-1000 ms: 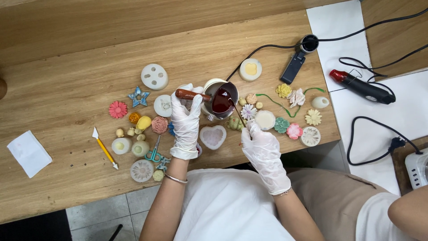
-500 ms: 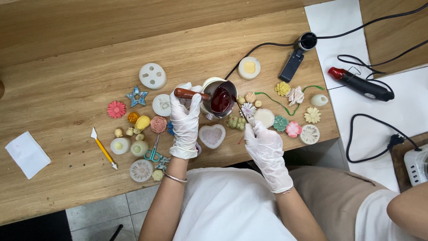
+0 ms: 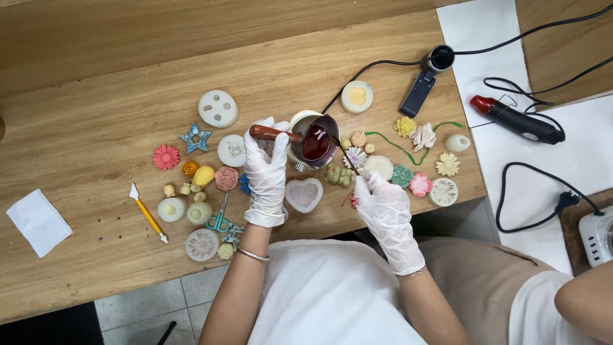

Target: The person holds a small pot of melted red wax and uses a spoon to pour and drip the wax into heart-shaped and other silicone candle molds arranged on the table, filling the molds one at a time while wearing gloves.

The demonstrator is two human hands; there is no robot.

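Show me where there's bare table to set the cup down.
Bare wood lies along the far edge of the table, above the round mould, and between the white paper and yellow tool. It is crowded around the cup and both hands.

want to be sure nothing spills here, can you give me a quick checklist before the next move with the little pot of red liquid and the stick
1. Left hand grips the pot's wooden handle: ok.
2. Small metal pot sits roughly level, dark red liquid inside, none seen on the table: ok.
3. Right hand holds the thin stick, its tip at the pot's rim: ok.
4. Heart-shaped mould lies just below the pot, open side up: ok.
5. Space around the pot is crowded with flower pieces and moulds close by: not ok.
6. Whether the liquid is still runny: cannot tell.
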